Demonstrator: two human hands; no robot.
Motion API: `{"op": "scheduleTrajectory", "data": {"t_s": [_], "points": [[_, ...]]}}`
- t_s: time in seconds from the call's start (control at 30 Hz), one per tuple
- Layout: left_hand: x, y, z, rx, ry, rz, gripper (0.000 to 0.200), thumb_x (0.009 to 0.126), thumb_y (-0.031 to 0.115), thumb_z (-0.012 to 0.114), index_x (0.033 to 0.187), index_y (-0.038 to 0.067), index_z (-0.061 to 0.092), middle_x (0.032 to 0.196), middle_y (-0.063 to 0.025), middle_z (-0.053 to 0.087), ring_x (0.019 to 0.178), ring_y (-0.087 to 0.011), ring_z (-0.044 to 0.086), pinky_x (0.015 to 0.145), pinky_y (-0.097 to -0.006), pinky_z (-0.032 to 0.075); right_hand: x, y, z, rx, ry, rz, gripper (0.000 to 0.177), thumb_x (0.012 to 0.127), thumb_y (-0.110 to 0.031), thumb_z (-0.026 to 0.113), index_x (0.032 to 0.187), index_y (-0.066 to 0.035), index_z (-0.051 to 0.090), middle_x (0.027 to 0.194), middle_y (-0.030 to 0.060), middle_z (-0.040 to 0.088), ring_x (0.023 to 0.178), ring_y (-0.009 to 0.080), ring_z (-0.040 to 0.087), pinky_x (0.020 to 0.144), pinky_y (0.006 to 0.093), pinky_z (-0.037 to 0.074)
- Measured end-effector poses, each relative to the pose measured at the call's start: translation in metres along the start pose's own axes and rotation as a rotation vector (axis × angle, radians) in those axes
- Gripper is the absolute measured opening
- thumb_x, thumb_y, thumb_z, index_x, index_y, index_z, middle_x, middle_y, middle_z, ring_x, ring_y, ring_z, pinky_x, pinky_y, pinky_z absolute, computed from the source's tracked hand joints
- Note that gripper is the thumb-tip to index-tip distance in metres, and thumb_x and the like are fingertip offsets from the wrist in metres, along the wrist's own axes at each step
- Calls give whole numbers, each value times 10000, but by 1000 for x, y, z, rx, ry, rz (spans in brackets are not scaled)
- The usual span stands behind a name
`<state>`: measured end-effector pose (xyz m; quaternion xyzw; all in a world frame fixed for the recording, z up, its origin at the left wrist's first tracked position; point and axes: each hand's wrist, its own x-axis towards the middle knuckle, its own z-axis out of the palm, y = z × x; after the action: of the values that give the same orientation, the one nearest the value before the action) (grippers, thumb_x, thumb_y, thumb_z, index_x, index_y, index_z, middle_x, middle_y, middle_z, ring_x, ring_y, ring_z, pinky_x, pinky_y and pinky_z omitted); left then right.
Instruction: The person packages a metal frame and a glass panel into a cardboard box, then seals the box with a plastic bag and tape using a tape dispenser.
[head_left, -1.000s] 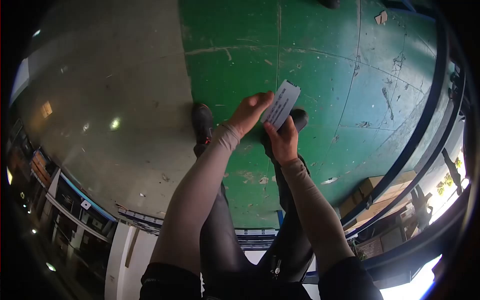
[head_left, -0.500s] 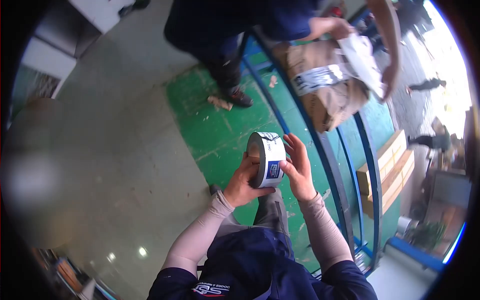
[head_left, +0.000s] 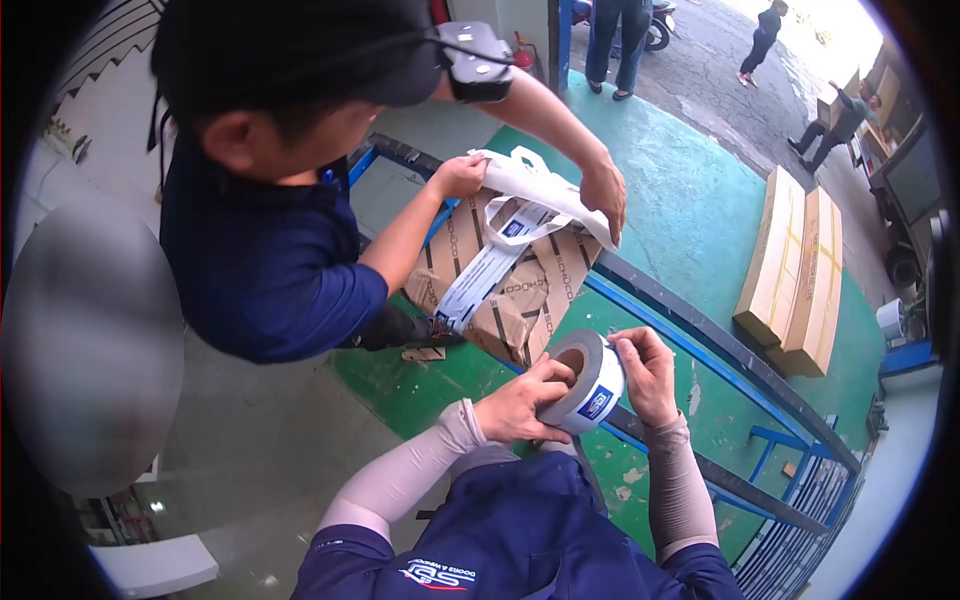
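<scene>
A wide roll of white printed tape (head_left: 592, 402) with a blue logo patch is held in front of me, its cardboard core turned toward the left. My left hand (head_left: 522, 402) grips the roll by its left side, fingers reaching into the core. At the upper right edge of the roll, my right hand (head_left: 648, 372) pinches the tape between thumb and fingers; whether a loose end is lifted there is too small to tell. Just beyond stands a package wrapped in brown printed paper (head_left: 535, 300), with a white printed strip (head_left: 490, 270) across it.
A co-worker (head_left: 270, 250) leans in from the left, both hands on a white bag (head_left: 540, 190) over the package. A blue and black metal rack (head_left: 700, 320) carries the package. Long cardboard boxes (head_left: 785, 275) lie on the green floor at right. Other people stand outside.
My view has swung toward the package and co-worker. The tape roll has tilted, and my right hand has gone from spread fingers to a pinch at its edge.
</scene>
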<state>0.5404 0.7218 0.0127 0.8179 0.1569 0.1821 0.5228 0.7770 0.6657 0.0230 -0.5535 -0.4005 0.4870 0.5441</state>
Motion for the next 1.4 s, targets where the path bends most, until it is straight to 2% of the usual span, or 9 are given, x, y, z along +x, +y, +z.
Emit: {"op": "scheduleTrajectory", "data": {"t_s": [0.13,0.23,0.37,0.43,0.53,0.63,0.8,1.17,1.4], "points": [[63,-23,-43,-129,-158,-20,505,777,305,880,1116,32,622,1168,-105,593,1122,-269,587,1193,-523,263,33,-4,-4,-82,305,-124,129,1036,-103,572,1012,17,614,920,48,670,817,91,592,748,250,499],[89,-41,-49,-679,-86,-312,498,896,343,802,1181,30,540,1018,-33,627,947,-93,592,845,-269,506,65,-19,23,-490,512,-273,157,985,-114,637,927,31,627,818,106,673,740,146,632,692,312,520],[104,-70,-85,-745,51,-428,420,946,326,741,1159,1,582,1048,-66,651,935,-98,620,796,-274,532,99,-34,41,-390,279,-121,156,943,-102,686,1013,31,643,914,110,696,838,176,657,769,330,526],[101,-75,-120,-1035,168,-402,495,948,375,687,1218,-30,597,1064,-84,697,913,-103,662,769,-247,543,112,-33,34,-48,103,-211,804,762,-257,899,1394,11,480,1328,92,596,1250,208,538,1113,346,374],[95,-118,-175,-1262,-228,-352,709,856,501,729,1259,-64,579,1145,-105,696,990,-140,668,875,-271,533,136,-25,54,82,-252,164,1043,582,-341,996,1404,32,474,1308,106,611,1269,204,527,1127,363,367],[97,-135,-176,-888,385,-271,695,946,611,622,1242,-16,585,1160,-106,653,1071,-167,635,947,-289,500,151,-24,80,44,-15,75,739,637,-228,940,1223,36,574,1104,74,677,1037,149,621,949,330,495],[81,-122,-181,-706,601,-330,483,978,404,678,1213,-14,620,1109,-88,681,992,-137,642,878,-318,523,177,-27,121,-670,16,-89,581,617,-193,863,1093,-6,585,817,158,642,704,310,660,682,378,543],[41,-174,-268,-373,1480,-409,278,1049,220,583,792,116,554,714,53,522,629,-57,459,583,-258,394,182,-46,98,-652,-439,63,743,548,-190,788,1230,40,600,889,202,689,785,363,693,739,412,553],[11,-317,-278,-197,1231,-792,336,1033,261,593,878,-30,660,795,-62,688,725,-132,594,676,-326,492,131,-53,11,-946,-319,408,600,585,-128,756,1145,61,656,909,207,726,848,272,738,815,346,569]]}}
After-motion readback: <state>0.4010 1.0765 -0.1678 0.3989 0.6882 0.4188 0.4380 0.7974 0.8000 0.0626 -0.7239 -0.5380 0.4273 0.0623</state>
